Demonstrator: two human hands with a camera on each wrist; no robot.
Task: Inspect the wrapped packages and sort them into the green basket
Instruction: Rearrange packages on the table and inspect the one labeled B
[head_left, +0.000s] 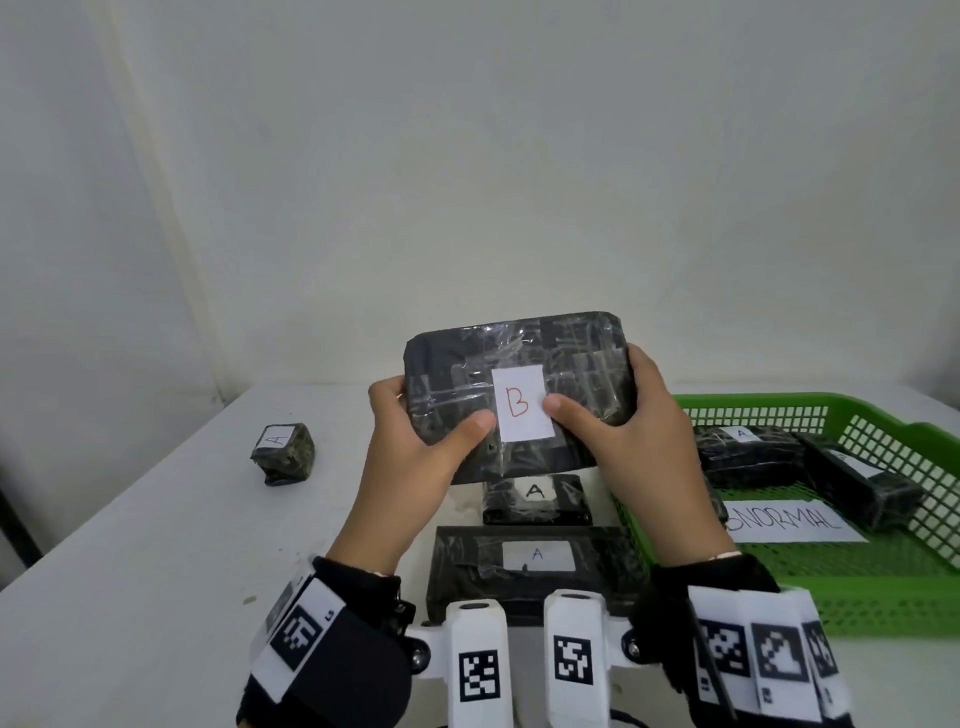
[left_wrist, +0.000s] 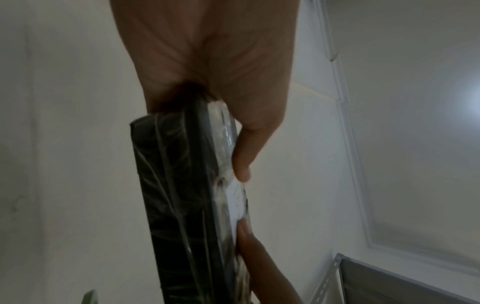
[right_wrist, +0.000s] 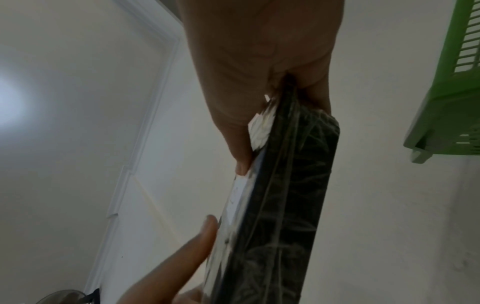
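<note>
Above the counter (head_left: 130, 519), raised before the green basket (head_left: 883, 592): black film-wrapped package marked B (head_left: 519, 395), flat, oblong, crinkly and glossy, gripped at either end by left hand (head_left: 415, 452) and right hand (head_left: 644, 441), thumbs pressing beside the white label. Inspection step, probably; next, a judgement on sorting, then a carry rightward into the mesh basket.

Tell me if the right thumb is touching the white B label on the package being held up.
Touching. The head view shows the right thumb tip overlapping the B label edge on the package.
</note>
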